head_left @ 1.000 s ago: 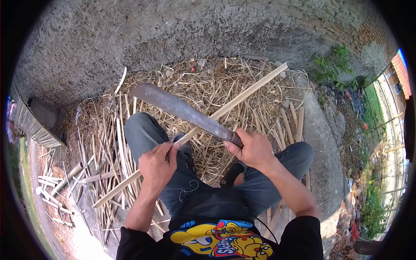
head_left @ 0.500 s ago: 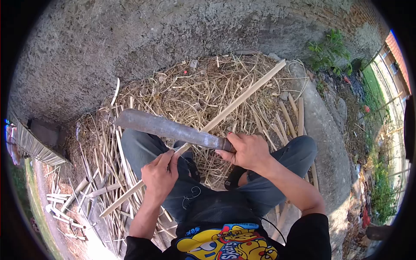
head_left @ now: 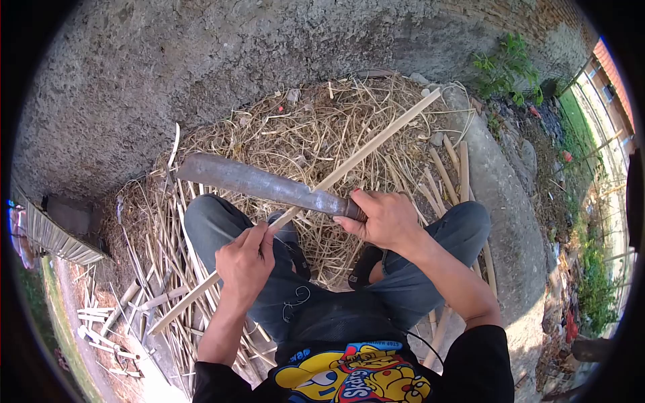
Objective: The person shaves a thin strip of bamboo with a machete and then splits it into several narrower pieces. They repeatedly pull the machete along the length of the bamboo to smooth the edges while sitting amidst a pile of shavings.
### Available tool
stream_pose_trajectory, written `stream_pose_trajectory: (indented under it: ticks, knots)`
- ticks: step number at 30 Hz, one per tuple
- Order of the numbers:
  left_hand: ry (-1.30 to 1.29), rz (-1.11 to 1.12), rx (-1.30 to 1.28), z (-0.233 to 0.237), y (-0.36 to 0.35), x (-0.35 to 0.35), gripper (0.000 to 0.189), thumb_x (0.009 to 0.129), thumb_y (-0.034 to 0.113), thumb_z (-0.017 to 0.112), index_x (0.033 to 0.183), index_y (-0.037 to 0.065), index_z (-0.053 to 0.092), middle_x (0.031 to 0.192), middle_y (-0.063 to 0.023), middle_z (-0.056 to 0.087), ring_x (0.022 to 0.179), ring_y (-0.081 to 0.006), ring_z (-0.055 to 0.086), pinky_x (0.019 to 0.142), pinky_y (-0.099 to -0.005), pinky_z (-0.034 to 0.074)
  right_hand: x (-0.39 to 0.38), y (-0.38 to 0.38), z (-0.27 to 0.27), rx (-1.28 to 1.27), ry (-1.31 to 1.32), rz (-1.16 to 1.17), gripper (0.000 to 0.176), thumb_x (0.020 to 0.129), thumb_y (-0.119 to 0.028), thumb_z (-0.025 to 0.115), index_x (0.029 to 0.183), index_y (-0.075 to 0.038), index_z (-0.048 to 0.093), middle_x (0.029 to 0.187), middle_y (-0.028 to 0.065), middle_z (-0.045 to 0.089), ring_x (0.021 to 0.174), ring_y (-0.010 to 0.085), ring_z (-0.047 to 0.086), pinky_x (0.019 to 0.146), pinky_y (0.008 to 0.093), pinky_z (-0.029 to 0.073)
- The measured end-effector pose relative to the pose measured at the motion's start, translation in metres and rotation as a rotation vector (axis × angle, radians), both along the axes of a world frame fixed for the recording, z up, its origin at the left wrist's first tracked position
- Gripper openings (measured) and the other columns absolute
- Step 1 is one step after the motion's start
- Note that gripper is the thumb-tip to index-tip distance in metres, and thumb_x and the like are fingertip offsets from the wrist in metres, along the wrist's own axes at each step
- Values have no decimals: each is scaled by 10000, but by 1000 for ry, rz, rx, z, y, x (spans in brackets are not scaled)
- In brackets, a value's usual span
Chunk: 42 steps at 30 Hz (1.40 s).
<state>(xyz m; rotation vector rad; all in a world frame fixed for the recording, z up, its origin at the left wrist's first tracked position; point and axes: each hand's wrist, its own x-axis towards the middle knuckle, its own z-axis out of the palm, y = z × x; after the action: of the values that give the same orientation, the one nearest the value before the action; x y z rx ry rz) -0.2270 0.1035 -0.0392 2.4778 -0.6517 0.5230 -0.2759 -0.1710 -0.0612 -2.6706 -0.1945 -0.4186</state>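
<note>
- The right hand [head_left: 384,221], fist closed on the machete [head_left: 259,183] handle, has tilted the blade slightly flatter.
- The left hand [head_left: 245,263] still pinches the bamboo strip [head_left: 376,142], which crosses under the blade.

The big knife [head_left: 262,184] in the right hand [head_left: 384,219] has a metal blade. It is dull grey and matt, with rough dark spots. The long stick [head_left: 376,144] in the left hand [head_left: 245,265] is pale wood, smooth and dry. The pile of shavings [head_left: 316,124] is dry, thin and stringy, like straw. The ground [head_left: 168,67] is rough grey concrete with little bumps. The trousers [head_left: 213,225] are soft grey cloth. The shirt [head_left: 478,363] is black cloth with a bright print.
</note>
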Motion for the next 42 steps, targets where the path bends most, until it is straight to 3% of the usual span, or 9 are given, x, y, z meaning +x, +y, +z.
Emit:
stream_pose_trajectory:
  ticks: [3,18,21,27,31,33,35,38,42]
  knots:
    - [-50,-30,88,4,-5,6,118,923,221,720,898,107,727,728,-77,703,551,-333,657,487,-426,505,4,5,1,-21,64,-21,546,915,-609,637,974,-67,610,624,130,634,576,359,670,498,467,529]
    - [-79,42,34,5,1,5,142,935,214,703,886,85,737,687,-133,687,568,-356,664,508,-431,508,-2,34,6,68,84,46,541,963,-595,580,923,-55,596,604,161,622,566,388,661,511,502,527]
    - [32,124,67,17,35,-1,156,931,222,708,878,80,740,678,-146,685,558,-353,666,506,-437,505,10,-15,6,-38,-19,-51,538,977,-576,572,885,-47,576,607,168,620,563,402,652,516,512,518]
    - [25,150,209,16,40,3,144,924,220,703,876,90,739,710,-161,697,562,-359,667,530,-447,514,3,-9,-20,62,180,-123,534,991,-576,538,892,-54,592,557,150,612,556,385,667,488,492,528]
    - [-9,30,168,5,39,-2,138,916,199,708,854,78,735,675,-159,678,554,-348,660,530,-433,506,-11,11,-7,-25,-15,18,542,984,-571,559,948,-34,618,590,163,623,593,394,673,526,516,531]
    - [82,206,142,11,94,5,118,914,175,713,850,78,732,602,-143,638,524,-338,637,506,-418,476,5,-54,-4,131,137,-312,507,992,-519,590,890,-23,632,588,196,591,596,420,640,563,500,494]
    - [55,178,182,10,118,1,116,918,171,712,850,79,732,574,-135,617,511,-333,626,498,-413,462,20,-126,-33,90,106,-485,509,999,-488,597,847,-5,646,590,218,579,608,436,622,583,501,471]
    - [57,164,198,9,118,-1,127,927,171,707,844,78,729,541,-129,589,486,-327,608,487,-410,444,20,-143,-51,128,136,-564,546,1014,-502,558,836,7,644,663,237,633,653,431,657,616,506,502]
    - [52,164,118,11,96,9,162,943,165,690,827,56,721,532,-137,576,456,-330,580,472,-408,419,3,-84,-19,193,140,-462,587,1017,-517,552,820,30,632,636,242,603,651,429,642,612,509,485]
